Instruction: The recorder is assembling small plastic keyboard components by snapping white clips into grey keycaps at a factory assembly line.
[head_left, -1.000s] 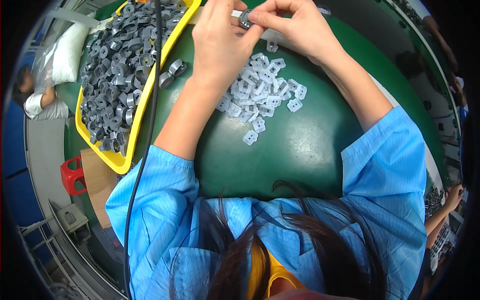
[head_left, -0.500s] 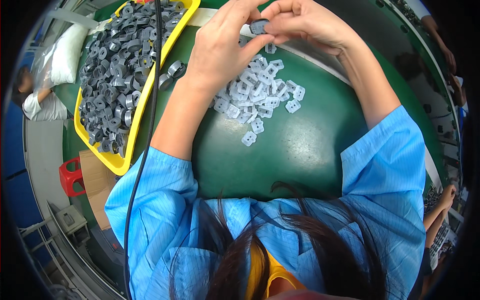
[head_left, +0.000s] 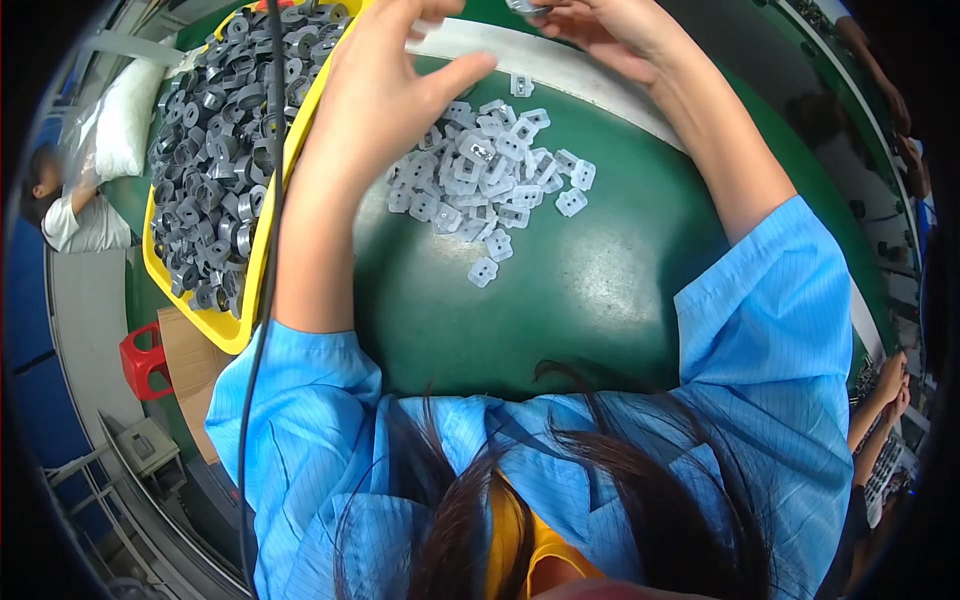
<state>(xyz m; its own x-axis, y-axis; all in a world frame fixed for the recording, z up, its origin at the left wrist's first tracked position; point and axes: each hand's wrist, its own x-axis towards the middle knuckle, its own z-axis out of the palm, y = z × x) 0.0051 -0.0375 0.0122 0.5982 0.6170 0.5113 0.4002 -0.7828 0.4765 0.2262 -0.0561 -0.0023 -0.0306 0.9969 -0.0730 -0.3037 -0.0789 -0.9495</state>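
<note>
At the upper edge, my right hand (head_left: pixel 615 35) is closed on a small dark grey plastic part (head_left: pixel 525 7), pinched at its fingertips and partly cut off by the picture's edge. My left hand (head_left: pixel 385 85) is apart from it, thumb stretched out and fingers spread, with nothing seen in it; its fingertips blur. Below and between the hands lies a loose heap of small translucent white plastic pieces (head_left: pixel 480 170) on the green tabletop (head_left: pixel 520 330). Beside my left forearm stands a yellow tray (head_left: pixel 232 335) full of round grey plastic parts (head_left: pixel 215 150).
A black cable (head_left: pixel 265 330) hangs down across the tray's right side. A pale strip (head_left: pixel 600 95) runs along the far side of the tabletop. To the left are a white bag (head_left: pixel 130 125), a red stool (head_left: pixel 145 360) and another person (head_left: pixel 85 215). Other people's hands (head_left: pixel 890 385) show at the right.
My left hand has let go of the grey part and moved left toward the tray, opening. My right hand has kept the part and shifted slightly up.
</note>
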